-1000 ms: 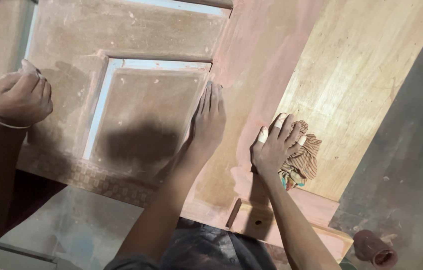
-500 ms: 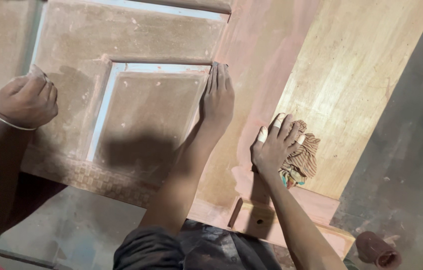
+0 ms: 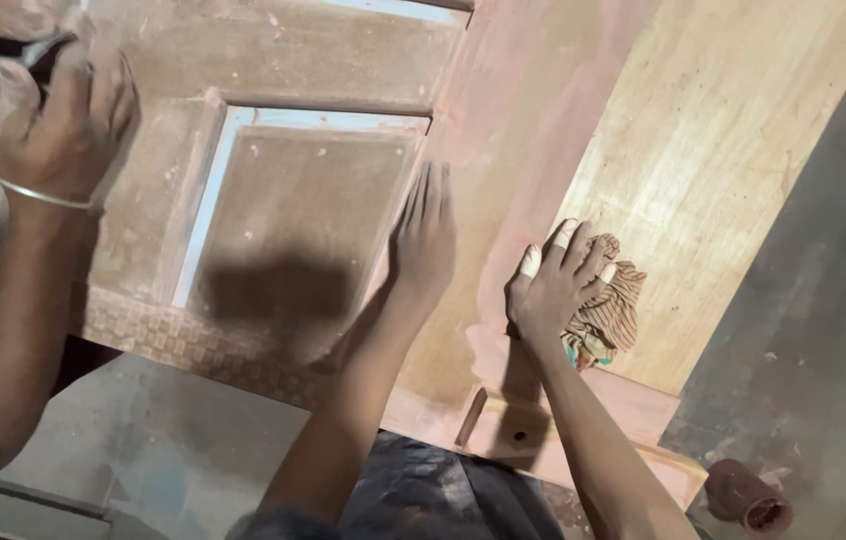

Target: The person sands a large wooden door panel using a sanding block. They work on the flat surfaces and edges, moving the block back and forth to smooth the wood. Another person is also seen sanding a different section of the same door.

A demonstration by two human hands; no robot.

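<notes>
The left hand [image 3: 425, 240] is being laid flat on a wooden panelled door [image 3: 503, 130], fingers [image 3: 421, 205] straight, spread open and empty, along the right edge of the recessed panel [image 3: 293, 220]. The right hand [image 3: 555, 285] is being pressed onto a crumpled striped rag [image 3: 611, 300], fingers curled over it and gripping it against the bare, lighter wood just beside the reddish coated strip. At the upper left, a co-worker's hand [image 3: 61, 120] with a thin bangle is being closed around a small pad or paper. A reddish round pot [image 3: 748, 497] is standing on the floor, well apart. Uneven smears are being risked where the rag is bunched; the pot could be knocked by a foot.
</notes>
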